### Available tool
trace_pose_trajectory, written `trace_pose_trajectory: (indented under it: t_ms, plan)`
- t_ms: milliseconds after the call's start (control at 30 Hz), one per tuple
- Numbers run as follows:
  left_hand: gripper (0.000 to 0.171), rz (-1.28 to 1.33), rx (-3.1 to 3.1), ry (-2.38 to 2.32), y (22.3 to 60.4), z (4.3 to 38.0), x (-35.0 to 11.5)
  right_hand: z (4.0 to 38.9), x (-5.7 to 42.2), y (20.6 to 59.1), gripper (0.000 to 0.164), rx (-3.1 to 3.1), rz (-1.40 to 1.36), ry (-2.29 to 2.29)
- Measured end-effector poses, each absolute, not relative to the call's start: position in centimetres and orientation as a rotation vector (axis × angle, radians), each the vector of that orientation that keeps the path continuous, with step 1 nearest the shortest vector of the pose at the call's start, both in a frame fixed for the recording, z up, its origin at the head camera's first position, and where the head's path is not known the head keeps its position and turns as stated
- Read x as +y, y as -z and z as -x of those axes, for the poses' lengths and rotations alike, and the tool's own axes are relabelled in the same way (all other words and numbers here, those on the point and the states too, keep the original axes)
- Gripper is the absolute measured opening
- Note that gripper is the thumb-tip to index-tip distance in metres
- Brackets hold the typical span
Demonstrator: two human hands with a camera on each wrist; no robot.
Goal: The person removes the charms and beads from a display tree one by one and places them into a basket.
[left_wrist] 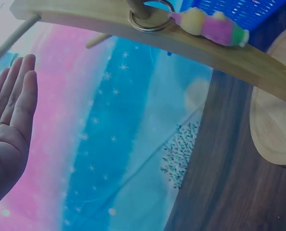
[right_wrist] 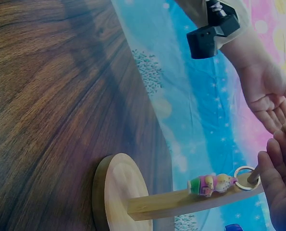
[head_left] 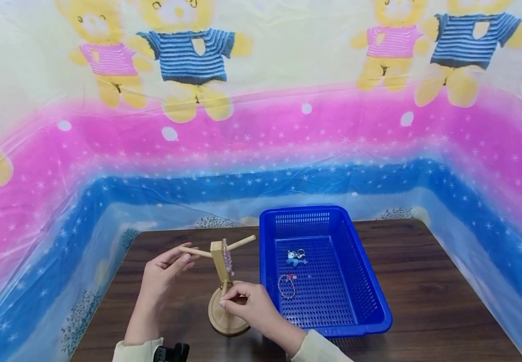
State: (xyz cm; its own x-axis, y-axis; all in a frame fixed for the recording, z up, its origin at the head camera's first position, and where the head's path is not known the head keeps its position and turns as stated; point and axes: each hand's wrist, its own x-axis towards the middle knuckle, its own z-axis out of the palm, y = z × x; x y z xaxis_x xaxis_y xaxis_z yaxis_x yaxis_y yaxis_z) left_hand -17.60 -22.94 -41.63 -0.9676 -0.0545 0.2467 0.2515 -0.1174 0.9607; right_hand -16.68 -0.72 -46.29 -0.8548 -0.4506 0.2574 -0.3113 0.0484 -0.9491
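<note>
A wooden stand (head_left: 219, 264) with several pegs and a round base (head_left: 226, 327) stands on the table. My left hand (head_left: 166, 269) is at its left peg (head_left: 199, 252), fingers mostly straight in the left wrist view. Thumb and index finger of my right hand (head_left: 253, 306) pinch the end of the near peg (right_wrist: 253, 176). Around that peg hangs a metal ring (left_wrist: 147, 28) carrying a pink, yellow and green figure charm (right_wrist: 211, 185). A pinkish beaded strand (head_left: 228, 260) hangs on the stand's right side.
Right of the stand is a blue plastic basket (head_left: 378, 301). Inside lie a keychain with a blue figure (head_left: 295, 260) and a beaded bracelet (head_left: 286, 287). The dark wooden table (head_left: 432, 296) has a printed curtain (head_left: 288, 183) behind it.
</note>
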Motion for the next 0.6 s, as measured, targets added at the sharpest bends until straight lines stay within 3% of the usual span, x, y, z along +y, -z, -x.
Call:
trace_pose_trajectory:
  t_ms: [167, 600]
  plan:
    - [0.025, 0.166, -1.987, 2.153, 41.01, 17.65, -22.65, 16.65, -0.71, 46.31, 0.012, 2.195, 0.802, 1.933]
    - [0.026, 0.149, -1.878, 2.157, 40.92, 17.82, -22.01, 16.68, -0.65, 46.34, 0.013, 2.177, 0.787, 1.941]
